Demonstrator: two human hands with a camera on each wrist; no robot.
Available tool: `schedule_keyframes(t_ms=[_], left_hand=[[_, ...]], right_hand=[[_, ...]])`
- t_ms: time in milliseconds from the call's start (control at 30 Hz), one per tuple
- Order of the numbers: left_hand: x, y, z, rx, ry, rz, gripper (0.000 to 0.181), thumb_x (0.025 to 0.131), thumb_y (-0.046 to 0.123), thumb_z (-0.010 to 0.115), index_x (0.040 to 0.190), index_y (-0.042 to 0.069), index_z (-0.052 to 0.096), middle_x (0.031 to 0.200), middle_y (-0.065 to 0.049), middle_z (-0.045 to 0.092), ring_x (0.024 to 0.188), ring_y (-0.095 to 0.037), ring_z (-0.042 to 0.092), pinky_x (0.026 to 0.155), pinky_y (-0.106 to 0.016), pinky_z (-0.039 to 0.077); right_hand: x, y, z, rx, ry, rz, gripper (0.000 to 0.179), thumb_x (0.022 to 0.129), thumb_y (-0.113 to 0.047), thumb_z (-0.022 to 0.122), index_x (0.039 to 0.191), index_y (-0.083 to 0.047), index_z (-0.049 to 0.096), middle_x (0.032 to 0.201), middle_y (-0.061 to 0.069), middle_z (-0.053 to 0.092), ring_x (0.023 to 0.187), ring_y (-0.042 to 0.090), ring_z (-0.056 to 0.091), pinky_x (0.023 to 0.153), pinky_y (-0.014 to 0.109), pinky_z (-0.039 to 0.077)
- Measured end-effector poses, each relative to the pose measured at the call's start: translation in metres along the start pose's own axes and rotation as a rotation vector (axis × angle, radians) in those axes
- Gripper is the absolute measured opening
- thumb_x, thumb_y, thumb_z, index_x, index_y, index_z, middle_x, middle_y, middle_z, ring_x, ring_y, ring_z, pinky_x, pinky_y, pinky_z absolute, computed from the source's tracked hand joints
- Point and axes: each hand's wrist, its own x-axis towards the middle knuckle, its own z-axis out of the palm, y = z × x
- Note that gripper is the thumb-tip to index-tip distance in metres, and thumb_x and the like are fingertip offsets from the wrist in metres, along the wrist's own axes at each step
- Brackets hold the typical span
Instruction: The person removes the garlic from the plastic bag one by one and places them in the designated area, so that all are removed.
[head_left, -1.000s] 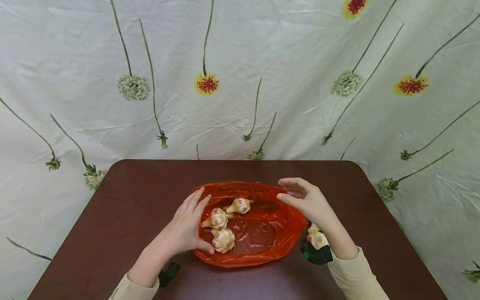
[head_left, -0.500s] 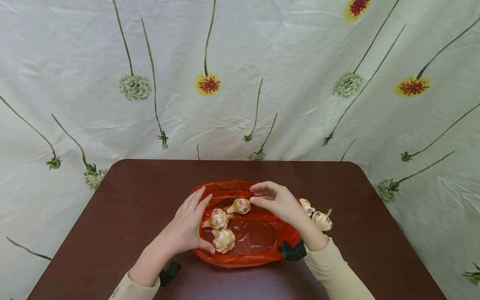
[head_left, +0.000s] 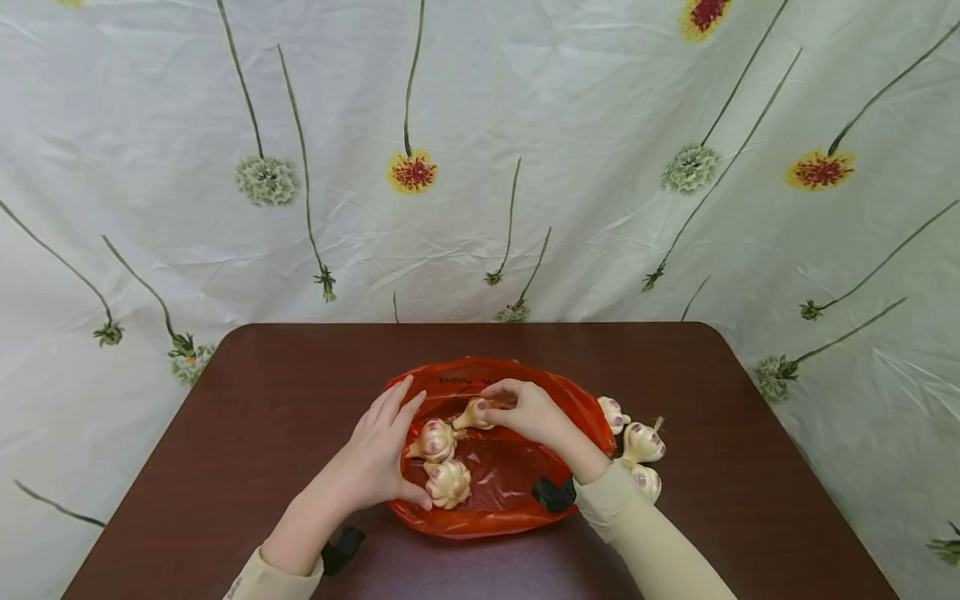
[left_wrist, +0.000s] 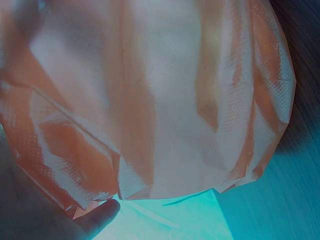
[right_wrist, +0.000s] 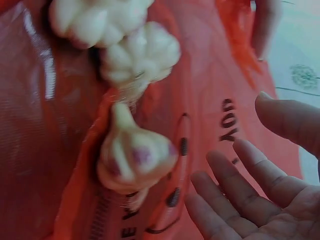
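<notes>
A red plastic bag point(head_left: 585, 402) with black print lies spread wide on the table. Inside, toward its left side, are three garlic bulbs: one at the back point(head_left: 471, 414), one in the middle point(head_left: 436, 441) and one at the front point(head_left: 448, 484). My left hand point(head_left: 371, 458) rests along the left rim, fingers extended and thumb apart at the front. Over the bag, my right hand point(head_left: 525, 412) reaches in from the right, fingertips right by the back bulb. In the right wrist view that bulb point(right_wrist: 137, 159) sits beside my spread, loosely bent fingers point(right_wrist: 240, 195), which hold nothing.
Several more garlic bulbs point(head_left: 643, 442) lie on the brown table point(head_left: 315, 358) just right of the bag, partly behind the right sleeve point(head_left: 626, 521). A white flowered cloth point(head_left: 480, 108) hangs behind the table's far edge.
My right hand has moved left across the bag to the back garlic bulb, uncovering the bulbs on the table at right. The left hand stays at the rim.
</notes>
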Motion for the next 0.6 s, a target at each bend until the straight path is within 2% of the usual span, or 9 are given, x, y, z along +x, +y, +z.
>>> schedule_keyframes(t_ms=[167, 333, 600], left_hand=[[0.0, 0.001, 0.001, -0.004, -0.002, -0.008, 0.127, 0.049, 0.048, 0.096, 0.148, -0.002, 0.035, 0.16, -0.025, 0.019, 0.144, -0.046, 0.021, 0.109, -0.069, 0.027], [-0.001, 0.001, 0.003, -0.01, -0.014, -0.011, 0.126, 0.05, 0.048, 0.095, 0.148, -0.002, 0.035, 0.16, -0.025, 0.019, 0.144, -0.046, 0.02, 0.11, -0.069, 0.027], [-0.001, 0.002, 0.002, -0.005, -0.003, 0.004, 0.124, 0.051, 0.043, 0.096, 0.148, -0.003, 0.034, 0.16, -0.025, 0.018, 0.143, -0.046, 0.02, 0.109, -0.069, 0.027]], right_hand=[[0.007, 0.009, 0.007, -0.042, 0.017, 0.031, 0.036, 0.09, -0.024, 0.072, 0.124, -0.011, 0.065, 0.132, 0.012, 0.062, 0.121, 0.032, 0.058, 0.097, 0.048, 0.05], [0.016, 0.015, 0.015, -0.116, 0.013, 0.053, 0.049, 0.087, -0.023, 0.076, 0.131, -0.009, 0.06, 0.134, 0.014, 0.059, 0.123, 0.033, 0.056, 0.101, 0.049, 0.048], [0.028, 0.021, 0.024, -0.181, -0.034, 0.021, 0.062, 0.082, -0.017, 0.08, 0.135, 0.0, 0.055, 0.137, 0.018, 0.057, 0.125, 0.034, 0.054, 0.105, 0.049, 0.045]])
